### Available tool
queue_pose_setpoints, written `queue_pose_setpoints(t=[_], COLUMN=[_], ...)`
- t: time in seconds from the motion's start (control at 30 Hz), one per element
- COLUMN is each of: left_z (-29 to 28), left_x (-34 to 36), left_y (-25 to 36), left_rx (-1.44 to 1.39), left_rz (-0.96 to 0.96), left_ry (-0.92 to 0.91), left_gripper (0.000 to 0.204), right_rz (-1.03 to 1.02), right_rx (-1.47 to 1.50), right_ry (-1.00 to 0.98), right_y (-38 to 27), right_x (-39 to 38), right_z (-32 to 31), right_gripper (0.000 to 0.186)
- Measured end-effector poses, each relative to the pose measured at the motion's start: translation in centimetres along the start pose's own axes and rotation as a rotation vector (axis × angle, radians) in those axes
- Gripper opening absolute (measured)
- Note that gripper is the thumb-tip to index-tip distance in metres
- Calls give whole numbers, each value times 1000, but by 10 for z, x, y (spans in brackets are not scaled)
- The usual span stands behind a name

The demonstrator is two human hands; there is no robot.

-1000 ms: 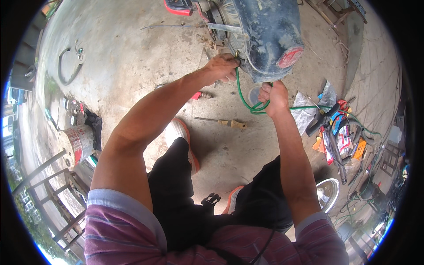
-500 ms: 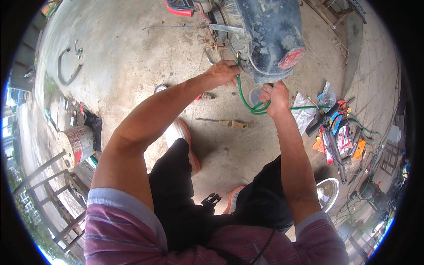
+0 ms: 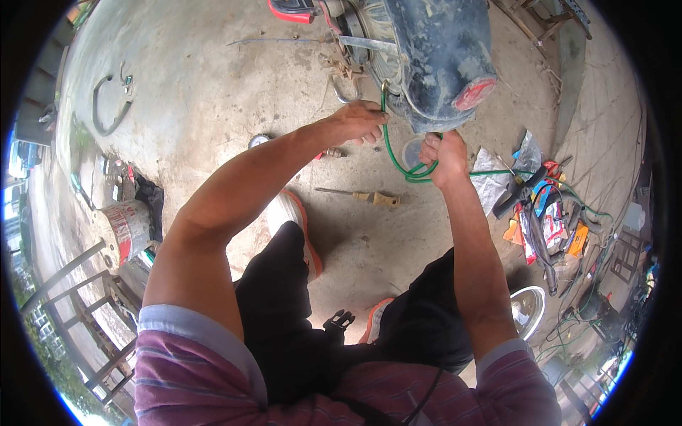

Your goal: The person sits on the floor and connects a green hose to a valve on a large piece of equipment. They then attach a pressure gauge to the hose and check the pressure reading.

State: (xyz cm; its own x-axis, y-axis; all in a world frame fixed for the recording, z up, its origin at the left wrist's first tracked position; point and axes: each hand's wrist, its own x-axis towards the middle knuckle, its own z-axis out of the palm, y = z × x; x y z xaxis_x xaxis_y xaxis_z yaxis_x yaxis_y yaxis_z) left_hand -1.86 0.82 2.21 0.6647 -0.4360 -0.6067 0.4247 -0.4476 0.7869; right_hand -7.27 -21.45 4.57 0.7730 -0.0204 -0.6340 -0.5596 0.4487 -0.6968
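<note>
A dusty dark blue vehicle part with a red reflector fills the upper middle, beside a ribbed metal assembly. A green hose runs from a small brass fitting there, loops, and trails right. My left hand pinches the hose below the fitting, lower fingers loosely curled. My right hand is closed round the hose loop below the blue part. Behind it sits a small clear tub. A screwdriver lies on the concrete between my hands and shoes. A round gauge is partly behind my left forearm.
A pile of tools, tubes and packets lies right, near a white rim. At left are a dirty drum, a metal rack and a curved black tube. A wooden frame stands at upper right.
My left hand has moved slightly downward along the hose, exposing more hose below the fitting. The blue part appears shifted slightly right and up. My right hand stays closed on the loop.
</note>
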Motion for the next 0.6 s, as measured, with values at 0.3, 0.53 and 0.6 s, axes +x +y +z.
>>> queue_pose_setpoints(t=[0.3, 0.53, 0.6], left_z=[-4, -2, -1], left_x=[6, 2, 2], left_y=[5, 14, 15], left_rx=[-86, -56, -45], left_rz=[35, 20, 13], left_ry=[133, 167, 178], left_gripper=[40, 37, 35], right_rz=[36, 41, 37], right_rx=[19, -2, -2], right_ry=[-3, -11, -12], right_y=[2, 2, 1], right_x=[4, 5, 4], right_z=[-4, -8, -7], right_gripper=[30, 31, 32])
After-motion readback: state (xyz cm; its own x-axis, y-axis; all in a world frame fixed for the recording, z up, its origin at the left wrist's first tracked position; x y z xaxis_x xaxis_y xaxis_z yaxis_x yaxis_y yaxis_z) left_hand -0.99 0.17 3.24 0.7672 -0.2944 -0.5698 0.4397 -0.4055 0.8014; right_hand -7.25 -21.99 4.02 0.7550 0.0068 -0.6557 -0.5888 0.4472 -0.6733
